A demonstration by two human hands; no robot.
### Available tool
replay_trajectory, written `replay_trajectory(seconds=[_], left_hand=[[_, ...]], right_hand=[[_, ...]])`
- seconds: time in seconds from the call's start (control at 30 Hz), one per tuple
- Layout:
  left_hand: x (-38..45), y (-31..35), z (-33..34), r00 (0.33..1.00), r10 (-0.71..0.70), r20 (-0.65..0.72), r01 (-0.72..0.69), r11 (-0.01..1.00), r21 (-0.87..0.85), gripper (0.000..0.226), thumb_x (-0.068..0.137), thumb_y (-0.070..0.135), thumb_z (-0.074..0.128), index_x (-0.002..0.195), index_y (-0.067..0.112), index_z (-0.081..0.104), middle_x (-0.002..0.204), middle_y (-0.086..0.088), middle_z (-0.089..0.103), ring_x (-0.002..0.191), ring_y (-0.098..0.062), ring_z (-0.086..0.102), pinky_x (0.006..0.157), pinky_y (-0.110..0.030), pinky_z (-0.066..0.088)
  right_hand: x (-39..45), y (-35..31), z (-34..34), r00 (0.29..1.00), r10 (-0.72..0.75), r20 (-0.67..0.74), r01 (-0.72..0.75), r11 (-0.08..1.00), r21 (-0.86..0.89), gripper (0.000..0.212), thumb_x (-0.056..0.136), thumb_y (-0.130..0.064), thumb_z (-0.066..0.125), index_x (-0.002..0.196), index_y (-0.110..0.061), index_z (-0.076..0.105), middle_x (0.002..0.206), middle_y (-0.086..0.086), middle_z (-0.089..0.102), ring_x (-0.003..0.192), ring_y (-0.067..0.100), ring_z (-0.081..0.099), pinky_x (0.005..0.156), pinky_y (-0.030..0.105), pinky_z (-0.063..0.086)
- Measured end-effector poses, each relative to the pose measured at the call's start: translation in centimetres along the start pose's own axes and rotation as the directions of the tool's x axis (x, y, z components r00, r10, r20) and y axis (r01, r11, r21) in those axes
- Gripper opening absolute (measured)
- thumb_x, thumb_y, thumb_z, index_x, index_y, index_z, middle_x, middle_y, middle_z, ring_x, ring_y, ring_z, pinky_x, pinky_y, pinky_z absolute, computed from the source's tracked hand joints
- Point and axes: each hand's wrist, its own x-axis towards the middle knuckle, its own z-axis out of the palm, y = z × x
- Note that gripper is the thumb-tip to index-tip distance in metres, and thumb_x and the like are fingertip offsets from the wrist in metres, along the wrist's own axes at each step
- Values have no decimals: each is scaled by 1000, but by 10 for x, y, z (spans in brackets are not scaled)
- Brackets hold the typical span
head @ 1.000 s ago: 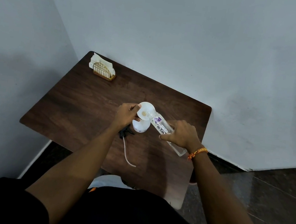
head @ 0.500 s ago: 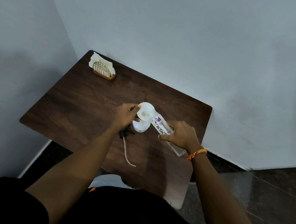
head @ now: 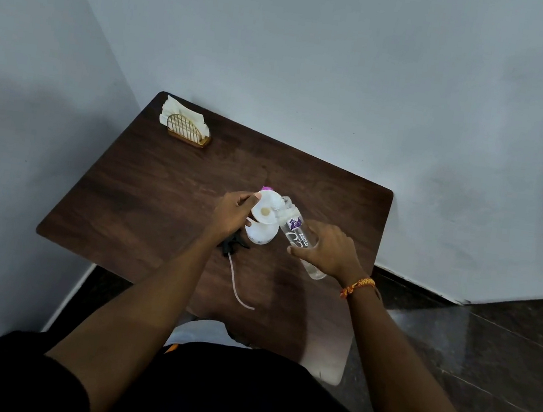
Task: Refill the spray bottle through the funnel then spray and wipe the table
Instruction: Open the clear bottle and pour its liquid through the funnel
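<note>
Two hands meet over the middle of the dark wooden table [head: 133, 194]. The left hand [head: 232, 216] pinches the rim of a white funnel [head: 265, 211] that sits in the neck of a white spray bottle [head: 261, 234] standing upright on the tabletop. The right hand [head: 328, 251] is wrapped around a clear water bottle [head: 295, 235], tilted with its open mouth at the funnel's right edge; whether liquid is flowing is hard to tell from this view. Just near of the left hand lies the black spray head [head: 232, 245], its pale tube [head: 238, 291] trailing toward the near edge. A small purple cap [head: 267, 188] peeks out just beyond the funnel. At the far left corner stands a gold wire napkin holder [head: 187, 129].
</note>
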Motion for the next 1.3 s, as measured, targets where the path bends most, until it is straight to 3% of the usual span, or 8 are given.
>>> replay_trajectory(seconds=[0.1,0.2,0.47,0.7,0.9,1.07,1.13,1.3], left_hand=[[5,3,-1,998,-53,-27,53,999,8,53,107,51,52,70,18,69,67,1,66,64,-4,62,57,-23,47],[18,1,-4,983,-177,-52,175,983,-49,59,103,67,44,99,23,83,90,8,81,88,-10,75,75,-30,59],[80,-3,-13,993,-106,-48,109,993,53,42,108,45,55,102,12,80,87,3,80,78,-11,76,65,-22,55],[143,-29,-4,974,56,219,-142,905,400,24,96,8,73,119,4,79,122,-14,76,114,-26,71,106,-35,53],[165,-42,8,902,-6,431,-227,843,488,48,83,13,85,129,5,74,131,-19,70,118,-35,66,107,-39,49],[167,-45,18,900,-128,416,-124,841,527,54,76,16,82,126,0,73,129,-23,68,116,-38,65,91,-9,38],[170,-42,24,886,-230,403,-21,848,530,50,88,0,76,136,-6,63,138,-26,61,123,-31,63,87,-4,38],[177,-37,20,890,-147,431,-92,869,487,48,98,3,65,142,-12,54,117,-6,65,99,1,72,87,-10,48]], right_hand=[[3,3,3,999,34,-36,-33,999,40,56,78,-70,70,116,-29,62,107,-6,73,91,17,67,79,43,59],[5,6,3,992,68,-102,-54,990,127,54,77,-60,75,120,-30,63,110,-7,74,95,17,69,81,39,57],[33,23,5,959,201,-201,-112,918,381,58,77,-40,84,129,-25,64,120,-6,74,106,12,69,92,38,58],[85,30,21,947,270,-176,-153,857,492,60,75,-36,86,130,-26,65,121,-8,73,109,9,69,96,41,58],[122,27,44,938,304,-167,-163,812,560,62,75,-27,89,132,-17,65,124,-1,73,113,13,69,99,36,56],[142,18,66,926,342,-159,-195,795,574,52,76,-14,92,123,-7,70,117,5,75,105,10,68,94,20,54],[145,16,72,919,360,-161,-207,788,580,50,77,-10,90,123,-6,70,114,0,73,102,3,64,88,4,47],[152,15,75,902,400,-164,-229,764,604,50,78,-10,89,125,-8,70,115,3,75,103,1,65,85,5,49]])
